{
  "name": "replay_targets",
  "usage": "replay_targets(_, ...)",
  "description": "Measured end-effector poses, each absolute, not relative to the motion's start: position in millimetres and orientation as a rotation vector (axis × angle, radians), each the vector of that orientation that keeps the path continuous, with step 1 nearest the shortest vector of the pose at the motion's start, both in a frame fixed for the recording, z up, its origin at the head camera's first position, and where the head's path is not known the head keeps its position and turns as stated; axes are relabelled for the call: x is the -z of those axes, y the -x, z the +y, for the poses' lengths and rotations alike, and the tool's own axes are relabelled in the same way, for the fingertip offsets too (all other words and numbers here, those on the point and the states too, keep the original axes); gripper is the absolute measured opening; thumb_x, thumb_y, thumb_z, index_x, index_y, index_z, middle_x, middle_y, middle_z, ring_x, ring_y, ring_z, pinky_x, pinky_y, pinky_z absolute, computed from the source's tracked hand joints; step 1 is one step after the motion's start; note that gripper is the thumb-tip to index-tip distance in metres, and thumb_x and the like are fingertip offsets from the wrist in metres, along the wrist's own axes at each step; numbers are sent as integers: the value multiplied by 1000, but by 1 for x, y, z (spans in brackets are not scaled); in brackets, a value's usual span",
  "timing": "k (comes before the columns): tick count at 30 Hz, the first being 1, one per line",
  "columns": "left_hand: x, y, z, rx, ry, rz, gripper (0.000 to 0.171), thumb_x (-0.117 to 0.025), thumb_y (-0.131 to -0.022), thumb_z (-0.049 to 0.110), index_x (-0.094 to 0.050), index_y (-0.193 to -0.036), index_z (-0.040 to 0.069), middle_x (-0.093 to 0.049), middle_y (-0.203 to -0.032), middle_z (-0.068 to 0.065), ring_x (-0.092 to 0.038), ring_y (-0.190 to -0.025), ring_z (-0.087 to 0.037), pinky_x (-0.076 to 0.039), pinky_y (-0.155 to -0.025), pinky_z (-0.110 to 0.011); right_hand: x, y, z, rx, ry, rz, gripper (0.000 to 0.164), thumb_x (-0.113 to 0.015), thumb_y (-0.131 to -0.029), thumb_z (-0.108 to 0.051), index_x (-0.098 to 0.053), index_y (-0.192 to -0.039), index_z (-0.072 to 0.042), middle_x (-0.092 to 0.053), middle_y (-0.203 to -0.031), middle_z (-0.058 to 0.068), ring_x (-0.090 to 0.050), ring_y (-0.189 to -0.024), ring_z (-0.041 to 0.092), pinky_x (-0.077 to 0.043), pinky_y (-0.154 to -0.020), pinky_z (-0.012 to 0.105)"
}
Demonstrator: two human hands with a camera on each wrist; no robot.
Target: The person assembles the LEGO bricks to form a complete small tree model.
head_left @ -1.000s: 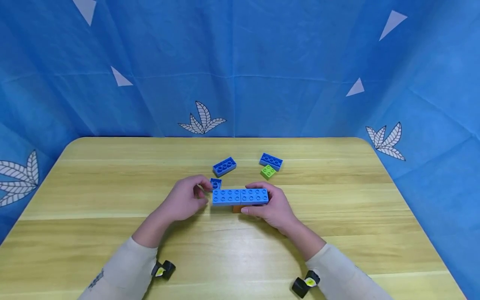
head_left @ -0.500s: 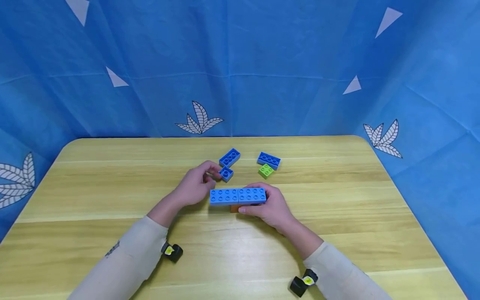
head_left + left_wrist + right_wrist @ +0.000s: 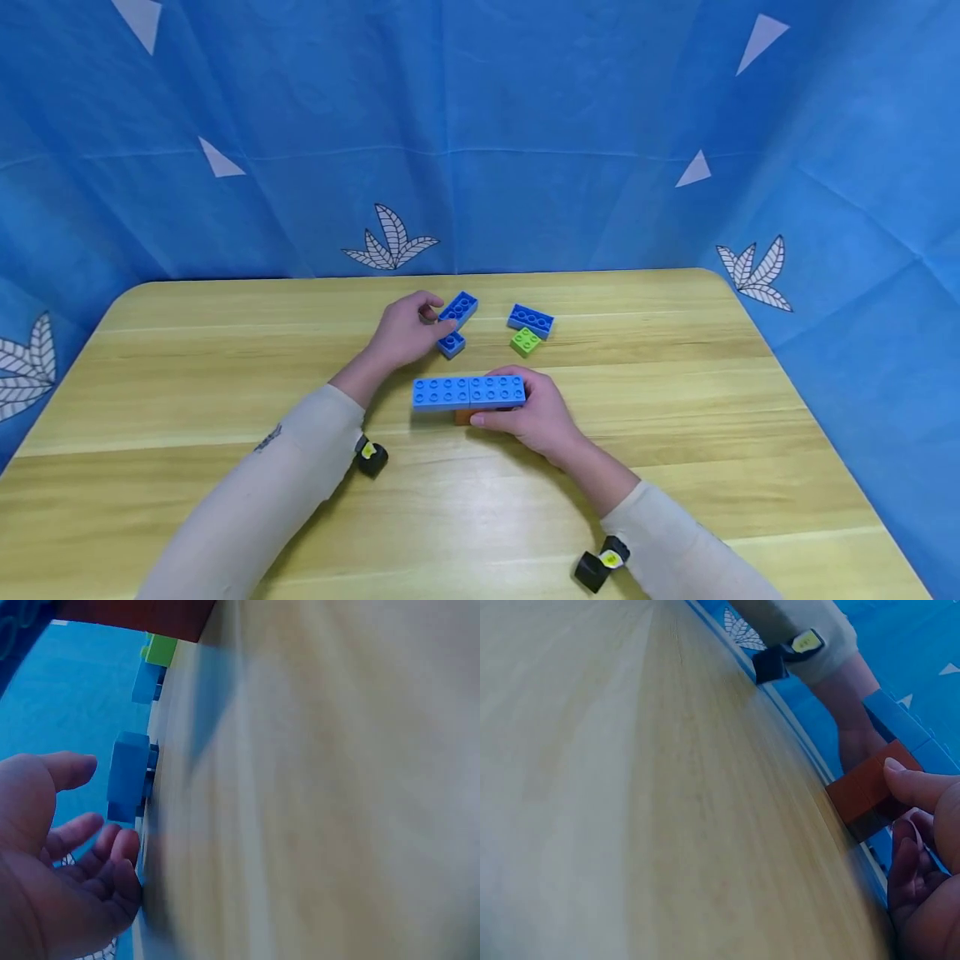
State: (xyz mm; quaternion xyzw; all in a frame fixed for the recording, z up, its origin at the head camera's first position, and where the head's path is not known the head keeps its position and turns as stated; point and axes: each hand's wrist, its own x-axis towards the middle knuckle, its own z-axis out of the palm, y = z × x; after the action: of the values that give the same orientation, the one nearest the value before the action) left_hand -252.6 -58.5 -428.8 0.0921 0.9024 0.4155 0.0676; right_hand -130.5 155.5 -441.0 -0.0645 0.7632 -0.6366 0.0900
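My right hand (image 3: pixel 543 417) holds a structure of toy building bricks standing on the table. Two light blue bricks (image 3: pixel 468 392) lie end to end on top, above an orange-brown brick stack (image 3: pixel 870 784); the right wrist view shows my thumb against that stack. Farther back, my left hand (image 3: pixel 408 329) reaches to a long blue brick (image 3: pixel 462 305) and a small blue brick (image 3: pixel 452 344), both studs-down. Its thumb and fingers are apart, the thumb over the place where these bricks meet. In the left wrist view, blue bricks (image 3: pixel 129 776) stand just beyond the fingertips.
Another long blue brick (image 3: pixel 532 320) lies to the right, hollow side up, with a green brick (image 3: pixel 526 342) touching or close in front of it. A blue patterned curtain (image 3: pixel 570 167) hangs behind the wooden table (image 3: pixel 675 400).
My left hand has moved away from me and right, from beside the structure to the far bricks. The small blue brick has slid back against the long one, which has turned. My right hand stays put.
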Motion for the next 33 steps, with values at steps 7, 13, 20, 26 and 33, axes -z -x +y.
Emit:
replay_targets(7,420,259,-43,-1039,-128,2779,51,-77,-85,43,-64,-117,6,-63,-100,-7,-58,-87,-24,-49,-73,-36,440,130,154,1893,172,2267,43,-90,-75,-10,-70,-113,-7,-71,-106,4,-63,-98,25,-47,-90,40)
replay_targets(13,418,258,-40,-1047,-43,2761,43,-73,-89,37,-64,-117,6,-62,-103,-8,-57,-90,-25,-49,-77,-36,440,130,153,1888,160,2274,43,-90,-74,-10,-70,-112,-7,-71,-106,5,-62,-98,25,-47,-90,41)
replay_targets(20,424,253,-53,-1337,13,2763,42,-72,-89,32,-68,-121,5,-61,-107,-9,-55,-94,-25,-50,-81,-37,439,129,152,1858,159,2292,45,-91,-74,-11,-70,-114,-11,-70,-108,2,-63,-101,24,-47,-90,41)
replay_targets(26,424,246,-69,-1770,34,2717,40,-74,-83,19,-68,-119,2,-59,-99,-10,-53,-92,-25,-47,-81,-35,440,129,152,1848,170,2309,43,-91,-74,-11,-70,-112,-12,-71,-108,0,-63,-101,23,-46,-91,44)
replay_targets(33,419,238,-85,-2029,72,2598,39,-77,-86,16,-62,-121,9,-55,-108,-10,-54,-93,-27,-49,-80,-33,441,129,153,1844,179,2322,42,-91,-73,-11,-71,-110,-12,-72,-105,0,-63,-100,23,-45,-91,44)
